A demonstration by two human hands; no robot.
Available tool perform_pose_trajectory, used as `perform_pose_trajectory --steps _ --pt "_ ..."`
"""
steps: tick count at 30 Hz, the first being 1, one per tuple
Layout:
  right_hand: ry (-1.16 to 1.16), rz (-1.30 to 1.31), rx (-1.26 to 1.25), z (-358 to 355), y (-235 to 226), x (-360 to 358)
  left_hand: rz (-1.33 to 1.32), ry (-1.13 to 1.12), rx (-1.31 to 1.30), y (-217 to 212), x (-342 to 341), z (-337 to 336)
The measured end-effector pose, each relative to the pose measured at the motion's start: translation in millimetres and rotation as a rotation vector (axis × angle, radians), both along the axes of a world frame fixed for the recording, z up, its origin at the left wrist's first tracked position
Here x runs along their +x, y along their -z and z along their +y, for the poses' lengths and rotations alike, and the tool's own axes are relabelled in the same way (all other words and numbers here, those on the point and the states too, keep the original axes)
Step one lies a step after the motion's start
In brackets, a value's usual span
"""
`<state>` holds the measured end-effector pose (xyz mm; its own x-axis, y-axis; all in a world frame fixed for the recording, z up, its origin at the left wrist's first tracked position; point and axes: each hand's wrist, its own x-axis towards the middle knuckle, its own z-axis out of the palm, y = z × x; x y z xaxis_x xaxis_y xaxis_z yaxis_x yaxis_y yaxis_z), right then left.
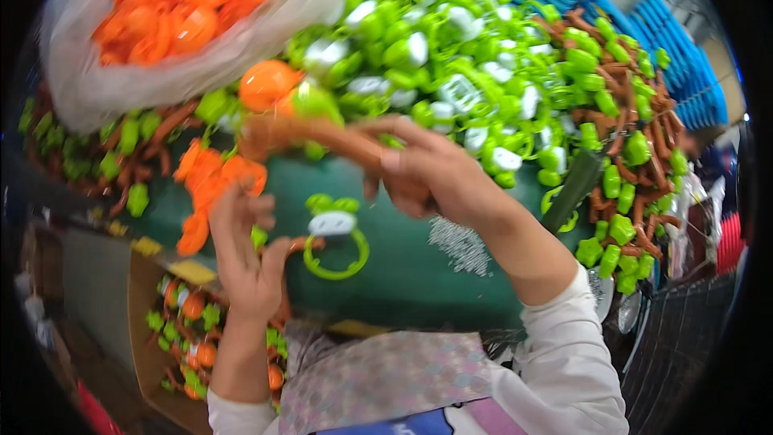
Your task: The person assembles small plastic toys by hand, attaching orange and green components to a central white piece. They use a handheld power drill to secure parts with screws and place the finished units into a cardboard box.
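My right hand (pixel 431 165) grips a brown stick-like plastic piece (pixel 346 143), blurred by motion. The piece's far end reaches left toward an orange ball-shaped part (pixel 268 86); I cannot tell if they are joined. Over the table's left part is my left hand (pixel 245 254), its thumb apart from its fingers. Its fingertips overlap several orange plastic parts (pixel 200 169); whether they touch is unclear. Beside that thumb lies another brown piece (pixel 302 245). A green ring with a white block and green knobs (pixel 332 224) lies between my hands.
Small silver screws (pixel 459 246) lie on the green tabletop (pixel 403 290). A large heap of green-and-white parts (pixel 451 56) covers the back. A clear bag (pixel 72 72) holds orange parts. Brown and green pieces (pixel 636 161) pile up right, near a dark tool (pixel 573 189). A cardboard box (pixel 143 330) stands below left.
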<state>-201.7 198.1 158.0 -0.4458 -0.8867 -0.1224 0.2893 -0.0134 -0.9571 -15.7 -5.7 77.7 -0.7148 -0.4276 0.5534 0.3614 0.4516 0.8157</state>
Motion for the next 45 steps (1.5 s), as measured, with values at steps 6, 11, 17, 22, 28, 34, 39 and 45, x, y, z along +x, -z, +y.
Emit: perform_pose_trajectory --steps 6,11,17,22,28,34,39,45 --pt "-0.416 -0.143 0.185 6.9 21.0 62.3 -0.1 0.255 -0.055 -41.1 36.3 -13.0" --pt "-0.594 0.085 0.285 -0.4 26.0 85.4 -0.117 0.303 -0.046 -39.9 49.7 9.7" --pt "-0.258 0.841 0.222 6.2 46.8 96.3 -0.118 0.242 -0.197 -27.8 64.5 19.3" --pt "-0.429 0.17 0.21 15.4 35.9 92.8 -0.118 0.281 -0.156 -19.7 68.2 26.0" --pt "-0.389 -0.019 0.227 24.8 41.4 78.0 -0.034 0.233 -0.059 -6.0 48.6 39.6" --pt "0.232 0.567 0.272 44.3 58.6 53.5 -0.373 0.07 -0.794 46.7 22.4 36.9" --pt "0.164 1.061 0.376 64.0 99.6 53.3 -0.445 0.087 -0.85 72.5 26.7 28.9" --pt "0.206 1.151 0.366 46.2 119.0 57.8 -0.494 0.105 -0.466 75.6 31.9 14.8"
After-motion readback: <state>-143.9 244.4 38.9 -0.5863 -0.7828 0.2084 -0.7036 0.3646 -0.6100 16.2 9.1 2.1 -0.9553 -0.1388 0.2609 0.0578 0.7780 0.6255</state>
